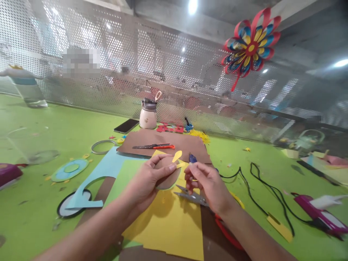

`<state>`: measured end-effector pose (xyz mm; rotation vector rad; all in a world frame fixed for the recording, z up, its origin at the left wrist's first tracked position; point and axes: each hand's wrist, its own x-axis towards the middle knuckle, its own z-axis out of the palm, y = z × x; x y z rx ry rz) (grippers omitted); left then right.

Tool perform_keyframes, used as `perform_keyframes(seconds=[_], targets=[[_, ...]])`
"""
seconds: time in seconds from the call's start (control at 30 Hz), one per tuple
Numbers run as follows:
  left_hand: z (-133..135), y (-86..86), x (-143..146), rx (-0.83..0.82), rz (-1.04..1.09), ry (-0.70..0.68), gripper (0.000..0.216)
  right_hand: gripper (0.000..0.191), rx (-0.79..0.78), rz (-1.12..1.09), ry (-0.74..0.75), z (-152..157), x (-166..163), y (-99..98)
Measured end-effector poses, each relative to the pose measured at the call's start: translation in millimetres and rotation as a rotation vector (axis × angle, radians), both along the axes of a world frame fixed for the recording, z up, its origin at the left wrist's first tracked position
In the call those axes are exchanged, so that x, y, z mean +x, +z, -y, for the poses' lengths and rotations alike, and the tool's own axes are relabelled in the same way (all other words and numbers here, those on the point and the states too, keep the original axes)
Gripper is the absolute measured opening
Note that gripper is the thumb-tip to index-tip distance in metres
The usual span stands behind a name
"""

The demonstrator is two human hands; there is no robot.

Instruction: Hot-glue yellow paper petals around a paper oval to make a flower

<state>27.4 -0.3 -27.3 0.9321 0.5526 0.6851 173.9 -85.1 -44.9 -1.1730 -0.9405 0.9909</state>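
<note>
My left hand [152,172] grips a round brown cardboard disc [169,180] between thumb and fingers. At the disc's upper right edge are a yellow paper petal [177,156] and a short yellow strip [180,165] beside my thumb. Close to that edge, my right hand [205,181] has its fingers curled together; what is between them, if anything, is hidden. Just beyond it shows a dark blue nozzle-like tip [193,158], the rest of which my hand covers. Partly beneath my right hand lie open scissors [193,198] with red handles, over yellow paper [168,232].
A red-handled cutting tool [154,146] lies on brown cardboard [187,141]. Left are light blue paper [104,165], rings and a paper flower [70,169]. Behind stand a flask [148,115] and phone [126,125]. A purple glue gun [319,214] and black cable lie right.
</note>
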Motion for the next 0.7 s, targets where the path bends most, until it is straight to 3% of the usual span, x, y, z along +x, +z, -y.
perform_keyframes(seconds=[0.17, 0.33, 0.43, 0.7], targets=[[5, 5.4, -1, -0.062, 0.064, -0.106, 0.055, 0.02, 0.066, 0.118, 0.138, 3, 2, 4.3], [12, 7.8, -1, -0.129, 0.063, -0.182, 0.061, 0.033, 0.149, 0.141, 0.278, 4, 3, 9.2], [13, 8.4, -1, -0.142, 0.022, -0.213, 0.056, 0.03, 0.164, 0.118, 0.33, 3, 3, 11.1], [11, -4.1, 3, -0.161, 0.063, -0.394, 0.027, 0.022, 0.105, 0.099, 0.192, 3, 1, 14.1]])
